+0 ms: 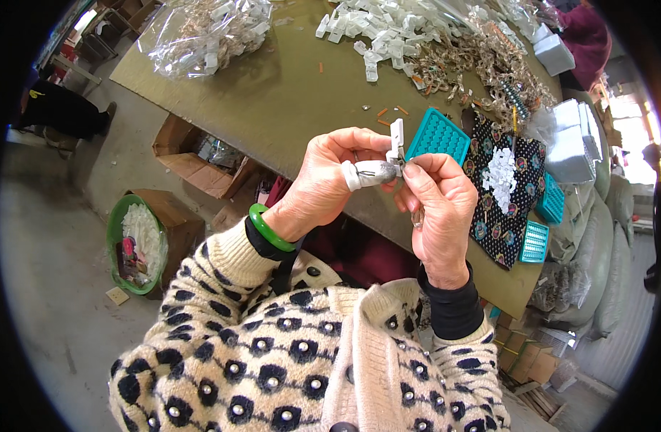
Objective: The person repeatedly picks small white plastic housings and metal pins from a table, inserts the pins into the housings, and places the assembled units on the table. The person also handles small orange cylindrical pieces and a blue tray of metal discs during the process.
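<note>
Above the table's near edge, my two hands meet at a small white plastic tag. My left hand is closed, pinching the tag upright between fingers and thumb. A white cover with a grey tip wraps that thumb, and a green bangle circles the wrist. My right hand is closed in a pinch against the tag's lower end. Under its curled fingers shows a bit of translucent brownish strand; the rest of it is hidden in the hand. What the right fingertips pinch is too small to make out.
White plastic tags and tangled brownish strands heap at the table's far side. Right of my hands lie a teal tray and a patterned dark cloth with white pieces. A green basin stands on the floor at left.
</note>
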`<control>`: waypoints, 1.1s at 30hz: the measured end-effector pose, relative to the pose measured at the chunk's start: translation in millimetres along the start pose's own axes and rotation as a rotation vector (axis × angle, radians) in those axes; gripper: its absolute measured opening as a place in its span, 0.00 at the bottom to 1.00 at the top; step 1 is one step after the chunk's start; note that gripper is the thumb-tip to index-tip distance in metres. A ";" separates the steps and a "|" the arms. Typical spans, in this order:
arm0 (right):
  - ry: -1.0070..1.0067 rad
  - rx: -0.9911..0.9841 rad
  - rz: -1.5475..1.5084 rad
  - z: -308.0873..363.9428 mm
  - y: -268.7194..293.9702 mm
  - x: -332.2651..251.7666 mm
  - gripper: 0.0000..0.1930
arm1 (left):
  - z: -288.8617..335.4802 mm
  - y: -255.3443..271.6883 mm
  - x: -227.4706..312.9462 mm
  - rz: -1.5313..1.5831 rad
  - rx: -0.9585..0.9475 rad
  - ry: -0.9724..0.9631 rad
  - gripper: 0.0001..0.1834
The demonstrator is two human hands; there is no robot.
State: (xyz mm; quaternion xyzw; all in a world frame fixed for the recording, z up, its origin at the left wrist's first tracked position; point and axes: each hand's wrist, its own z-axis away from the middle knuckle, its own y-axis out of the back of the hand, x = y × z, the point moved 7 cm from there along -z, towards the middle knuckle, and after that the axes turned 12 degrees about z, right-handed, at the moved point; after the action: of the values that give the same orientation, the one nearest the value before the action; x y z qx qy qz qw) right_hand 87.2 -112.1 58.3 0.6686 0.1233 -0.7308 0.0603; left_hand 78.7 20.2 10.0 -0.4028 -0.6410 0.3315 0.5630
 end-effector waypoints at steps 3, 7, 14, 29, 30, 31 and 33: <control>0.027 0.019 0.102 2.9 -4.2 -4.3 0.04 | 0.0 -1.6 5.4 -0.037 -0.004 -0.072 0.12; 0.097 0.067 0.320 7.2 -6.3 -9.3 0.03 | 0.2 -2.9 10.1 -0.056 0.024 -0.115 0.12; 0.759 0.183 0.882 20.4 -25.0 -29.9 0.10 | 5.2 -4.9 12.6 0.007 0.119 -0.034 0.10; 0.754 0.270 0.838 12.1 -7.5 -7.6 0.07 | 4.7 -1.4 -9.0 0.201 0.256 0.226 0.09; 0.772 0.273 0.860 13.0 -8.1 -7.6 0.07 | 5.5 -0.5 -11.8 0.210 0.262 0.264 0.10; 0.776 0.286 0.872 13.7 -8.3 -7.5 0.07 | 5.2 -1.6 -12.3 0.240 0.243 0.260 0.11; 0.646 0.276 0.741 9.3 -2.9 -2.3 0.09 | 6.0 0.6 -15.5 0.242 0.276 0.274 0.12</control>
State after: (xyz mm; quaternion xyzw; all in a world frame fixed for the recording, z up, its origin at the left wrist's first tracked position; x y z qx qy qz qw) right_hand 77.8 -111.9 61.6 0.8609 -0.2076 -0.4260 0.1852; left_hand 73.5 6.9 1.5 -0.4372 -0.4543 0.4233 0.6506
